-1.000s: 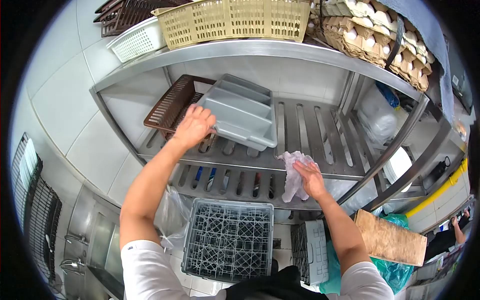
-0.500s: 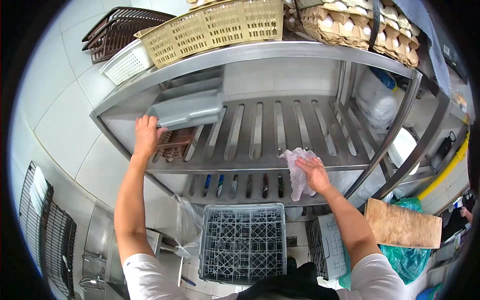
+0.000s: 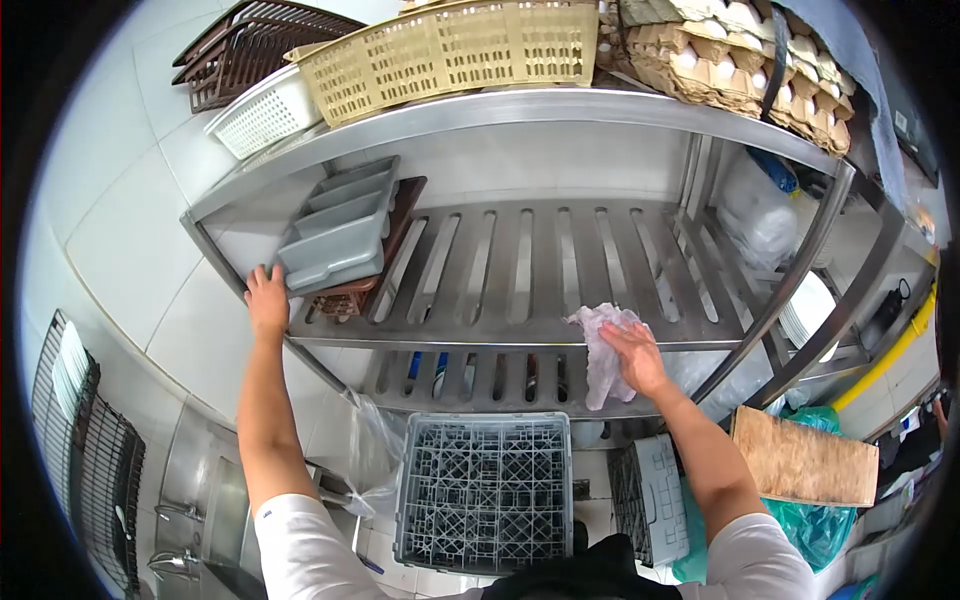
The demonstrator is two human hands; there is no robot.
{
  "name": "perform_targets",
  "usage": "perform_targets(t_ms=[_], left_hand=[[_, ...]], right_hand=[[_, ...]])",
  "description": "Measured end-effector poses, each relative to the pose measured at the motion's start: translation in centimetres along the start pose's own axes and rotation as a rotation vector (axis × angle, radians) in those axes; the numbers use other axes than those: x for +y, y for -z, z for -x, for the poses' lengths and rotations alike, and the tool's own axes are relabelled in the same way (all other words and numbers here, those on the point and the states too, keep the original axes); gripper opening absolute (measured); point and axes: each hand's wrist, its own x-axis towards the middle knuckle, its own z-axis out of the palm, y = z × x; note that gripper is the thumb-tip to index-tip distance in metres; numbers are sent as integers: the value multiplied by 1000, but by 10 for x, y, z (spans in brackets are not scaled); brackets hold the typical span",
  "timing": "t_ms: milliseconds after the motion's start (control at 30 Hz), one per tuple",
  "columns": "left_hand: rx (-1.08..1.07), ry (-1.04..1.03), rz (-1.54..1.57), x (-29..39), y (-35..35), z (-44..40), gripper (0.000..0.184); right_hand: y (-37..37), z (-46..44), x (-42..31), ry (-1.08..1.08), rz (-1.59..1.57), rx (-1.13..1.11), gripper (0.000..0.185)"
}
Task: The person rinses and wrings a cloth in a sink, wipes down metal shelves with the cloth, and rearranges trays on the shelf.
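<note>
A grey compartmented cutlery tray (image 3: 340,225) sits tilted on a brown basket (image 3: 400,225) at the left end of the slatted metal shelf (image 3: 545,270). Beside the tray's near left corner is my left hand (image 3: 267,300), fingers apart and holding nothing; whether the fingertips touch the tray I cannot tell. At the shelf's front edge, right of centre, my right hand (image 3: 635,358) holds a crumpled pale pink cloth (image 3: 602,372). Part of the cloth hangs down in front of the edge, and the palm side of this hand is hidden.
Above, the top shelf holds a yellow basket (image 3: 450,60), a white basket (image 3: 262,118) and egg trays (image 3: 730,75). Below stands a grey dishwasher rack (image 3: 485,490), with another rack (image 3: 650,500) to its right. A wooden board (image 3: 805,457) lies at right. Wire racks (image 3: 105,460) hang at left.
The grey cutlery tray has come down onto the brown basket at the left, and my left hand has let go of it. My right hand and the cloth have shifted slightly right.
</note>
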Motion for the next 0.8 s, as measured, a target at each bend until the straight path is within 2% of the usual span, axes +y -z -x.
perform_targets(t_ms=[100, 233, 267, 367, 433, 500, 633, 767, 800], left_hand=[[-448, 341, 87, -2, -6, -18, 31], [-236, 438, 175, 19, -4, -10, 60], [-91, 428, 188, 30, 3, -2, 72], [311, 148, 402, 68, 25, 29, 68], [277, -58, 584, 103, 41, 58, 63], [98, -200, 795, 132, 36, 81, 56], [-103, -24, 1038, 187, 2, 94, 46], [-231, 330, 1051, 247, -37, 89, 50], [-230, 305, 931, 256, -41, 87, 55]], right_hand=[[0, -1, 0, 4, 10, 4, 48], [1, -1, 2, 16, 21, -9, 51], [2, 0, 3, 14, 9, -37, 54], [4, -1, 2, 25, 43, -81, 57], [7, -5, 5, 51, 50, -141, 57], [9, -8, 6, 92, 53, -205, 53], [-10, -44, -22, 264, -22, -366, 47], [-52, -107, -30, 273, 30, -432, 56], [-63, -122, -22, 263, 61, -429, 60]])
